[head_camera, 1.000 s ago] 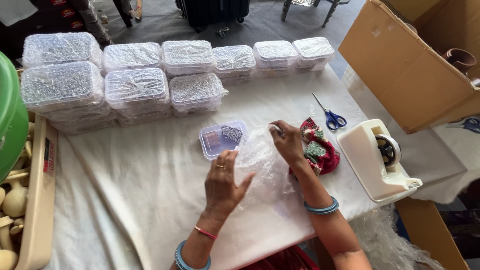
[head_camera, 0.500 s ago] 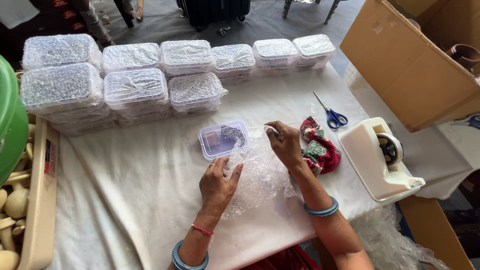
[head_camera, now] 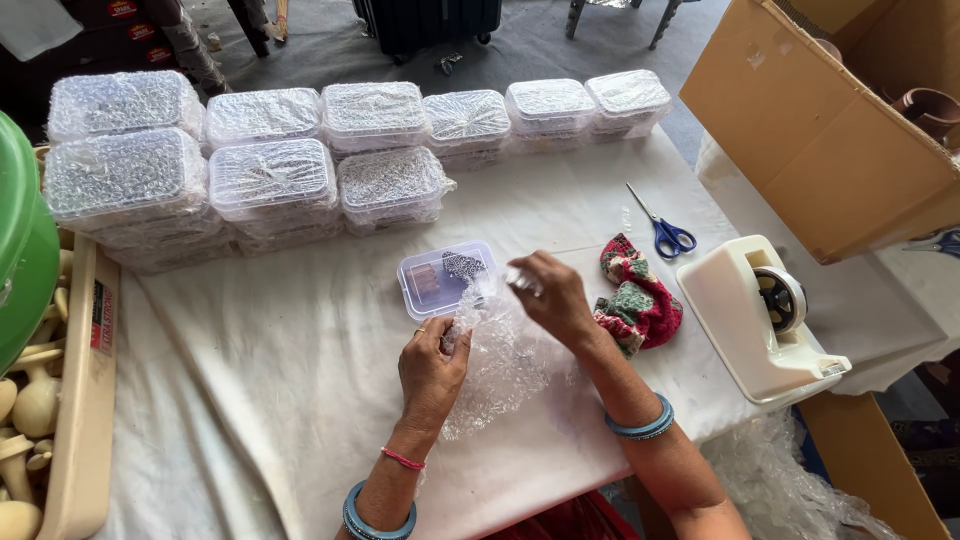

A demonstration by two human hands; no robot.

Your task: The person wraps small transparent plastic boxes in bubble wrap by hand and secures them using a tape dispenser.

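A sheet of bubble wrap [head_camera: 505, 365] lies on the white tablecloth in front of me. My left hand [head_camera: 432, 368] pinches its left edge and my right hand [head_camera: 555, 296] holds its top edge, lifted a little. Just beyond the sheet sits a small clear plastic box [head_camera: 442, 277] with a lid and small items inside, touching the wrap's upper corner.
Several bubble-wrapped boxes [head_camera: 270, 180] are stacked in rows along the far side. Blue-handled scissors [head_camera: 662, 228], a red patterned cloth [head_camera: 637, 297] and a cream tape dispenser [head_camera: 765, 315] lie to the right. A cardboard box [head_camera: 830, 130] stands at the far right, a green tub [head_camera: 20, 250] and a tray of wooden pieces [head_camera: 40, 400] at the left.
My left hand slid up the bubble wrap toward the small box and took hold of its edge. My right hand stayed on the top edge.
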